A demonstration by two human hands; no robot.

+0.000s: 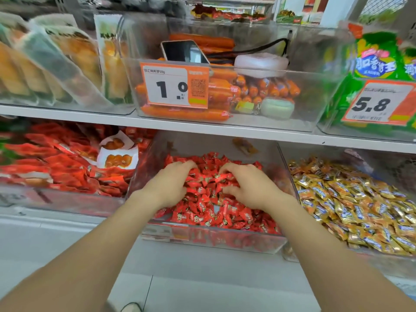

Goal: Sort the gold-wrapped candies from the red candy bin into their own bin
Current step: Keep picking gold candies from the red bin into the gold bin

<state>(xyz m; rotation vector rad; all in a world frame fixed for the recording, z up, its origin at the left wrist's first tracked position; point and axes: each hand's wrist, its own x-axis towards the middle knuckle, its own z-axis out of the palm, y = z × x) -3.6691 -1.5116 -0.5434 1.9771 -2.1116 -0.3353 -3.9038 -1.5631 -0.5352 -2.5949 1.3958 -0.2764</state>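
Observation:
A clear bin (209,242) on the lower shelf is full of red-wrapped candies (209,212). To its right stands a clear bin (290,257) heaped with gold-wrapped candies (351,199). Both my hands are inside the red bin. My left hand (167,183) lies on the pile with its fingers curled down into the red candies. My right hand (249,188) is beside it, fingers bent into the candies too. I see no gold-wrapped candy among the red ones, and what the fingers hold is hidden.
Left of the red bin is a bin of red snack packets (56,165). The upper shelf (202,127) holds a clear bin of orange sausages with a phone (184,51) and a price tag (174,85), plus green bags (371,64) at right.

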